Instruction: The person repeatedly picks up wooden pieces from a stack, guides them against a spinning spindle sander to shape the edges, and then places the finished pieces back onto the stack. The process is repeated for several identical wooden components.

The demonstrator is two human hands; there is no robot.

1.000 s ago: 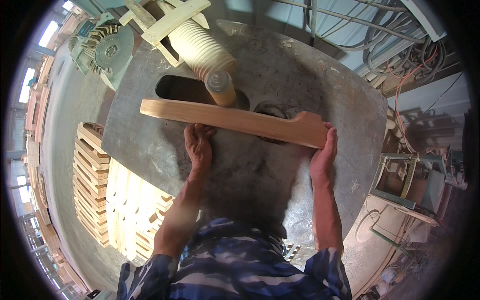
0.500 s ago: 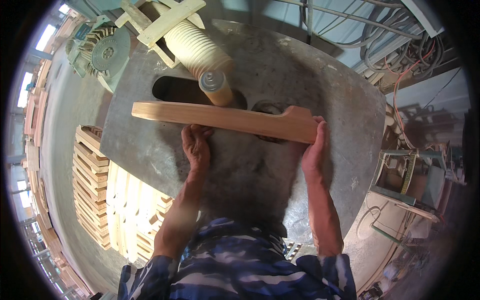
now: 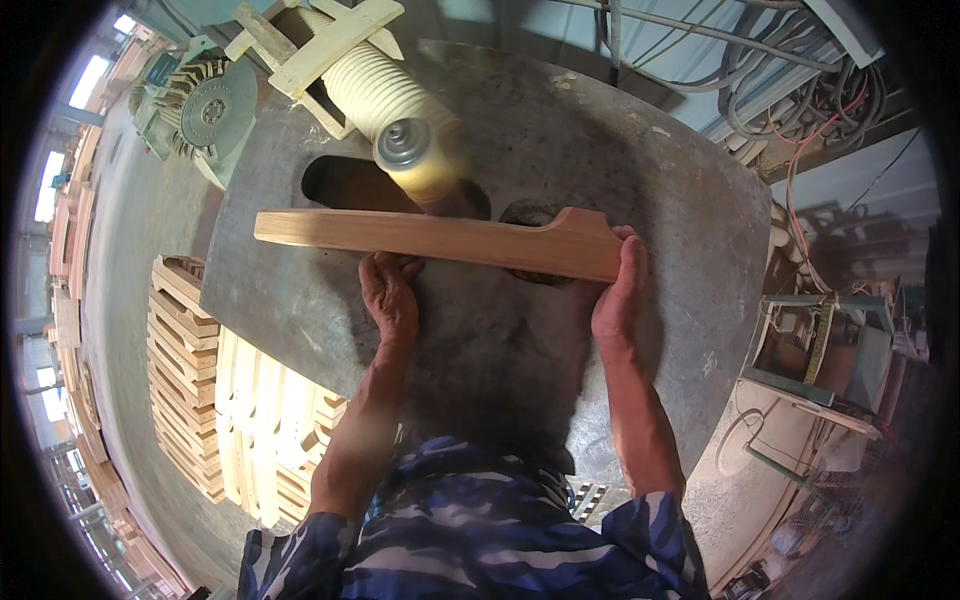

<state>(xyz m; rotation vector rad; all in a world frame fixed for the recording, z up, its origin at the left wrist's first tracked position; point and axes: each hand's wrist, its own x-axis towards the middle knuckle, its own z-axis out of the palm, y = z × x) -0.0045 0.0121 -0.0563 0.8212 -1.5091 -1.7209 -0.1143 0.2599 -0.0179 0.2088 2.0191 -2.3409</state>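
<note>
The board point(image 3: 430, 240), long and brown, lies crosswise above the grey table point(image 3: 490, 350), with its raised hump at the far side of the right end. I watch the right hand point(image 3: 618, 295) wrap this end and grip it, the fingers folded over the corner. The left hand point(image 3: 390, 300) has bent fingers and touches the near edge, left of the middle. Its fingertips are partly hidden from me, so I cannot tell whether it pinches the board or only supports it.

Just at the far edge of the board stands the drum point(image 3: 415, 165), yellowish and blurred, with a grey round top. Behind the drum I see a pale ribbed hose point(image 3: 375, 90), and across the hose a wooden frame point(image 3: 335, 55). In the table there is a dark slot point(image 3: 340, 184), left of the drum.

Farther out, at the upper left, I find a green machine point(image 3: 208, 112) with a round disc. Near the left side of the table are stacked wood parts point(image 3: 185, 370). At the upper right hang cables point(image 3: 855, 105), and below them is a stand point(image 3: 825, 350).
</note>
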